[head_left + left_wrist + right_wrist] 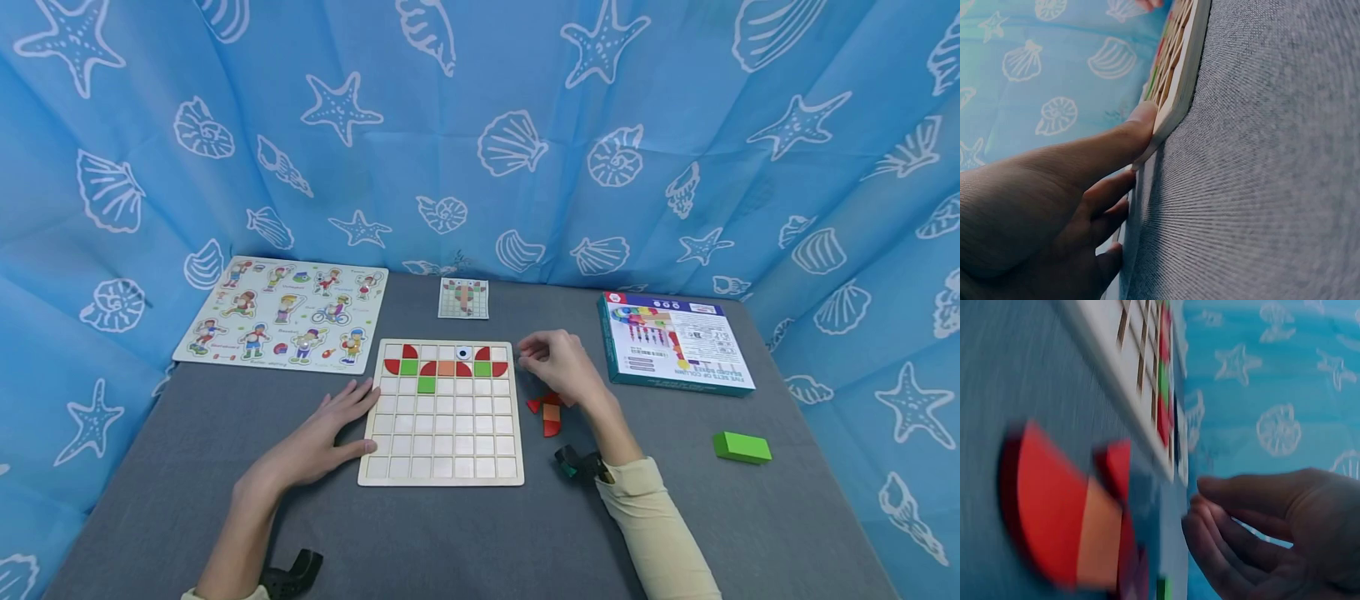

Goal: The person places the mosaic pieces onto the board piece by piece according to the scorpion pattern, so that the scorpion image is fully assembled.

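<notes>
Nearest the camera, a black wrist mount (294, 575) is seen between 7 and 8 o'clock from the middle of the wooden grid board (446, 446), and a pale right sleeve (663, 529) at 4 o'clock. The board, laid flat on the grey surface (465, 542), is divided into square cells, and its farthest rows, toward 12 o'clock, are partly filled: an eye piece (464, 352) and two red pieces in the first, a row of red, green and orange pieces in the second, and one green square (426, 385) at 11 o'clock in the third. At 9 o'clock its edge is touched by the left hand (330, 431), whose grip is released, with fingers spread. At 2 o'clock the right hand (561, 364) is held above the surface, fingers curved and tips drawn close to the thumb; whether anything is pinched in that grip cannot be told. Beneath it, at 3 o'clock, the loose pieces (551, 414), red and orange, are partly covered by the hand and wrist. A pattern card (463, 310) is placed at 12 o'clock, and a puzzle tray (363, 321) filled with small figures at 10. Between 2 and 3 o'clock, past the right arm, a printed box (660, 337) is laid flat, its inside hidden; a green block (742, 447) is found just past 3. The far side is closed off by a blue shell-patterned curtain (555, 208).
</notes>
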The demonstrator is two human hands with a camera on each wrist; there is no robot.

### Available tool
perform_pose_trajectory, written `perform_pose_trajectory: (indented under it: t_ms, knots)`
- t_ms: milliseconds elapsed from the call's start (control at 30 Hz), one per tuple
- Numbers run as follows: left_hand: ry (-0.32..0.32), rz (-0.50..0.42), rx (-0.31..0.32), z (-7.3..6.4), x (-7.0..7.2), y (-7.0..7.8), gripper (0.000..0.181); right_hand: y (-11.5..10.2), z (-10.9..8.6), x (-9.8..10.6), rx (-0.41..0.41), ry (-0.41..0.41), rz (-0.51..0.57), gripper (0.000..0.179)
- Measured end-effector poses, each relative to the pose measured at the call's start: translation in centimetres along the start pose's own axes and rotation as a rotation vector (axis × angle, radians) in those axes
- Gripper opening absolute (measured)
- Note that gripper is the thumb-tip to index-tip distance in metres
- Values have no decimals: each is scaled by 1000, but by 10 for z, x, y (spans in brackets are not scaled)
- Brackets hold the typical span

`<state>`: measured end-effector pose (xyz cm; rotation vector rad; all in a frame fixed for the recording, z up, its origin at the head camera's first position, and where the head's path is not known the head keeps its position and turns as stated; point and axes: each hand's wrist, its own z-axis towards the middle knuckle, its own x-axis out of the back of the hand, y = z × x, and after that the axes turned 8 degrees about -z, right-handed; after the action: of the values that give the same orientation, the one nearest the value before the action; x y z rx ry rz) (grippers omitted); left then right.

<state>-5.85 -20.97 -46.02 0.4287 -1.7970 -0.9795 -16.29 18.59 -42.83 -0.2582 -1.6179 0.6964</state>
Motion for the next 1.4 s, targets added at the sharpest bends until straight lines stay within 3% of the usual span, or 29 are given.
perform_pose_trajectory:
  t_ms: [167, 300, 567, 767, 1033, 1267, 1400]
  knots:
    - [1, -1, -4, 0, 0, 0, 82, 25, 1, 12, -71, 81, -135, 24]
    - [2, -2, -19, 0, 0, 1, 82, 38, 3, 16, -74, 83, -208, 24]
    - [-3, -8, -12, 1, 0, 0, 83, 43, 5, 19, -37, 66, -218, 23]
    - [-4, -7, -5, 0, 1, 1, 82, 43, 2, 19, 1, 74, -130, 20]
    - [0, -6, -14, 1, 1, 0, 82, 18, -8, 18, 19, -21, 81, 30]
    - [24, -27, -64, -1, 0, -5, 84, -12, -10, -2, 86, -75, 117, 30]
    - [16, -29, -48, -1, 0, -4, 84, -24, -10, -15, 123, -102, 116, 27]
